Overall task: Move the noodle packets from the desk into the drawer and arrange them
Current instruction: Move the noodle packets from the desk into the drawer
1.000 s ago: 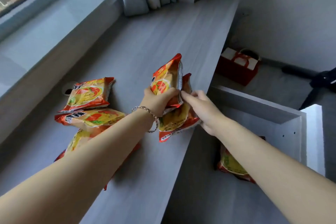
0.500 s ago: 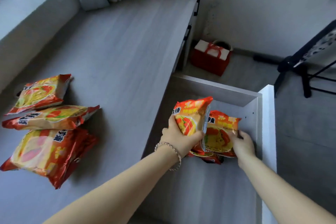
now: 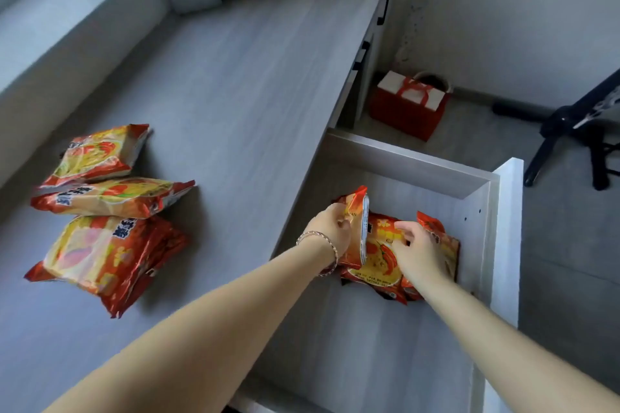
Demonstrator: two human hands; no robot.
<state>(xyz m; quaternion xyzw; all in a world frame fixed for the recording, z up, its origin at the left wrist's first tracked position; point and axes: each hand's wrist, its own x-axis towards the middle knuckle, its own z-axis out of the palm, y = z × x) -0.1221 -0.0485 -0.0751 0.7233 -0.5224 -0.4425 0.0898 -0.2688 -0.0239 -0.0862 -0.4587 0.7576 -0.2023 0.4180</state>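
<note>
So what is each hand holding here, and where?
Left hand grips an upright noodle packet near its top edge. Right hand rests on a packet lying in the drawer; its grip is unclear.

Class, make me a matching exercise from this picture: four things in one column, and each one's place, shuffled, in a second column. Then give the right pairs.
Things:
1. three noodle packets
2. red gift bag
3. left hand
4. black stand

Places:
A. on the floor beside the desk
B. on the desk
C. at the picture's right edge
D. in the drawer, gripping an upright packet

Pairs: 1-B, 2-A, 3-D, 4-C
</note>
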